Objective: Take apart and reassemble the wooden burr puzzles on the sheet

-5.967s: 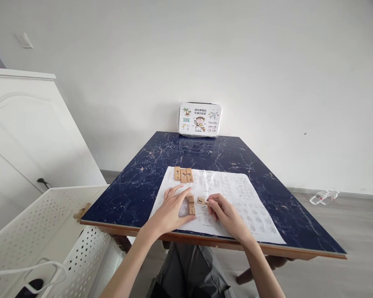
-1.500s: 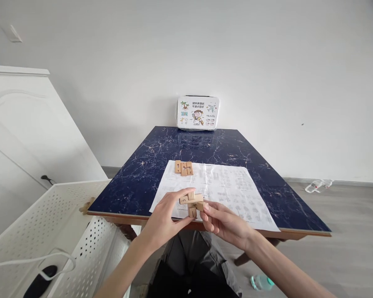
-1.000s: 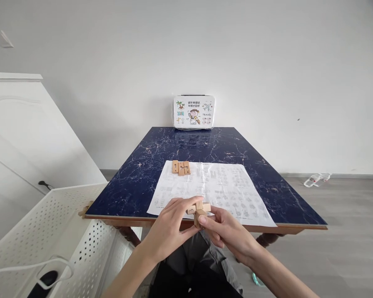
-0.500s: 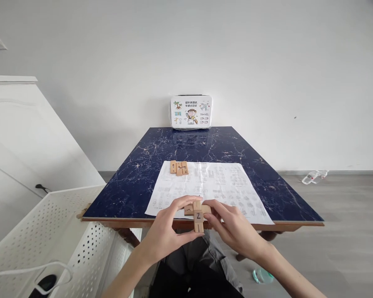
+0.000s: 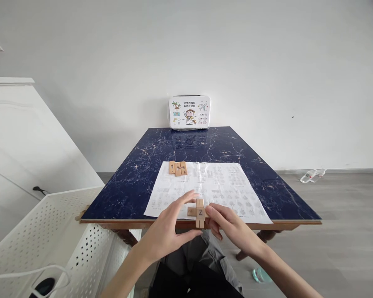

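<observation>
A small cross-shaped assembly of wooden burr puzzle pieces (image 5: 200,213) is raised over the near edge of the table, its faces marked "2" and "1". My right hand (image 5: 228,223) pinches it from the right between thumb and fingers. Around its left side, my left hand (image 5: 168,223) is open, with fingers above and thumb below, seemingly just clear of the wood. Farther off, several notched wooden pieces (image 5: 178,168) lie side by side on the printed sheet (image 5: 217,178), at its upper left corner.
A dark blue marbled table (image 5: 136,165) carries the sheet. At its far edge a white cartoon case (image 5: 189,112) leans on the wall. To the left are a white perforated basket (image 5: 59,219) and a cabinet (image 5: 25,136). Clear plastic bottles (image 5: 312,176) lie on the floor at right.
My left thumb and fingers have loosened from the wooden assembly, which has risen slightly and turned in my right hand. The pieces on the sheet stay put.
</observation>
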A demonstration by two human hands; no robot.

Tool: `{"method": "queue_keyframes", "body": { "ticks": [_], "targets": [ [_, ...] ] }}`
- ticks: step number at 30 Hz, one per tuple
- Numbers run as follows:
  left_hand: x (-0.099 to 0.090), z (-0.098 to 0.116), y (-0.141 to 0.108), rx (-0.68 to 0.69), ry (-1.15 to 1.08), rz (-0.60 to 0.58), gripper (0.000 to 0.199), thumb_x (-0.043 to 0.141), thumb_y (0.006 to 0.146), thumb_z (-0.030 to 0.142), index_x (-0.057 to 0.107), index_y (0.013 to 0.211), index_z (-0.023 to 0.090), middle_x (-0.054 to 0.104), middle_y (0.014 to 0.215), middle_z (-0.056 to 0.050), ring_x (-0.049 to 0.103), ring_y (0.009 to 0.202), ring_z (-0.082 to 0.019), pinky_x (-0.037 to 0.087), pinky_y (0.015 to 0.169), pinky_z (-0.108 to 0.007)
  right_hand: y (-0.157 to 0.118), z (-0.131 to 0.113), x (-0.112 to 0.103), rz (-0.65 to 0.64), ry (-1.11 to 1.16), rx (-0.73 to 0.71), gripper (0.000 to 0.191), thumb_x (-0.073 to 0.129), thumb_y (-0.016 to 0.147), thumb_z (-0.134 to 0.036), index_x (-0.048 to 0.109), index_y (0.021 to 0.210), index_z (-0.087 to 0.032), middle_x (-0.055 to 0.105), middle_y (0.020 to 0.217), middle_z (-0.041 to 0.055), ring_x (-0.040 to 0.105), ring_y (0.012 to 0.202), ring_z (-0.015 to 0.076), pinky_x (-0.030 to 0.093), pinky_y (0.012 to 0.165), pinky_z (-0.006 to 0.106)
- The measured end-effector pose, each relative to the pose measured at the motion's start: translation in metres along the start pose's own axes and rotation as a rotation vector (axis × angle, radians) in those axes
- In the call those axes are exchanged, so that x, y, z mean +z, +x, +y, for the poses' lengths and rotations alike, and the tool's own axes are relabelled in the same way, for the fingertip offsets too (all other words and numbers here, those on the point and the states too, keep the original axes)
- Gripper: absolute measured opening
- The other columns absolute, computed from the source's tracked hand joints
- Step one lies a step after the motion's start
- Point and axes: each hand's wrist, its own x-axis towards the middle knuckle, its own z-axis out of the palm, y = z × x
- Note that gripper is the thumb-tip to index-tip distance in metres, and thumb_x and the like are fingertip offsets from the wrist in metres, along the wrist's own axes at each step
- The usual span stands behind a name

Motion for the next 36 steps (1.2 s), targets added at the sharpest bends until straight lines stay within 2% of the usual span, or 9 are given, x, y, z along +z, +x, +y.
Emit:
{"method": "queue_keyframes", "body": {
  "ticks": [3,7,12,15,18,22,27,33,36],
  "targets": [
    [-0.007,-0.018,0.001,-0.062,0.1,0.044,0.087,0.072,0.094,0.047,0.02,0.164,0.038,0.041,0.165,-0.01,0.049,0.146,-0.033,0.05,0.115,-0.05,0.001,0.01,-0.012,0.155,0.193,0.074,0.05,0.054,0.099,-0.067,0.055,0.078,-0.021,0.046,0.063,-0.0037,0.041,0.052,0.0116,0.037,0.056,0.029],
    [-0.023,-0.064,0.0,-0.064,0.266,0.161,0.063,0.06,0.102,0.044,0.032,0.158,0.032,0.047,0.159,-0.013,0.048,0.146,-0.034,0.044,0.118,-0.053,0.008,0.032,-0.046,0.29,0.569,0.134,0.039,0.068,0.094,-0.058,0.059,0.09,-0.021,0.037,0.068,-0.0058,0.03,0.05,0.0084,0.029,0.044,0.023],
    [-0.043,-0.12,0.003,-0.175,0.367,0.214,0.054,0.053,0.104,0.052,0.042,0.15,0.026,0.051,0.154,-0.015,0.047,0.145,-0.034,0.042,0.119,-0.054,0.033,0.054,-0.1,0.494,0.687,0.083,0.029,0.08,0.09,-0.04,0.058,0.09,-0.02,0.041,0.067,-0.0061,0.038,0.048,0.0059,0.034,0.037,0.015],
    [-0.048,-0.138,0.004,-0.209,0.378,0.183,0.055,0.051,0.104,0.055,0.044,0.148,0.023,0.049,0.156,-0.016,0.043,0.148,-0.034,0.038,0.121,-0.054,0.045,0.054,-0.123,0.465,0.947,0.112,0.02,0.068,0.099,-0.025,0.053,0.087,-0.021,0.04,0.064,-0.0067,0.037,0.044,0.0049,0.036,0.035,0.012],
    [-0.047,-0.143,0.004,-0.214,0.394,0.173,0.059,0.052,0.102,0.058,0.044,0.149,0.023,0.048,0.157,-0.015,0.042,0.149,-0.034,0.037,0.122,-0.053,0.052,0.05,-0.134,0.438,1.01,0.123,0.018,0.055,0.104,-0.018,0.051,0.087,-0.021,0.036,0.061,-0.0075,0.036,0.043,0.0047,0.038,0.035,0.008],
    [-0.044,-0.142,0.004,-0.251,0.417,0.163,0.065,0.055,0.099,0.061,0.044,0.15,0.023,0.048,0.158,-0.015,0.042,0.149,-0.034,0.038,0.122,-0.053,0.055,0.051,-0.136,0.443,0.981,0.096,0.014,0.055,0.105,-0.021,0.055,0.091,-0.021,0.039,0.063,-0.0065,0.038,0.045,0.0053,0.04,0.036,0.009],
    [-0.045,-0.143,0.004,-0.27,0.41,0.166,0.065,0.055,0.098,0.062,0.045,0.15,0.024,0.05,0.157,-0.014,0.045,0.147,-0.035,0.041,0.119,-0.052,0.051,0.06,-0.127,0.514,0.805,0.057,0.017,0.08,0.087,-0.023,0.064,0.093,-0.02,0.05,0.069,-0.0041,0.043,0.05,0.007,0.041,0.038,0.015],
    [-0.045,-0.144,0.006,-0.279,0.39,0.186,0.065,0.055,0.098,0.062,0.046,0.148,0.021,0.052,0.155,-0.015,0.047,0.145,-0.035,0.04,0.119,-0.052,0.039,0.061,-0.106,0.501,0.187,0.019,0.035,0.079,0.085,-0.053,0.066,0.086,-0.02,0.056,0.076,-0.0011,0.051,0.059,0.0108,0.043,0.048,0.023],
    [-0.046,-0.144,0.006,-0.267,0.374,0.219,0.06,0.055,0.098,0.059,0.051,0.144,0.022,0.057,0.15,-0.014,0.051,0.142,-0.034,0.042,0.118,-0.051,0.035,0.056,-0.097,0.428,0.051,0.038,0.042,0.073,0.086,-0.061,0.063,0.087,-0.021,0.057,0.077,-0.0009,0.053,0.061,0.0124,0.044,0.051,0.024]
  ]
}}
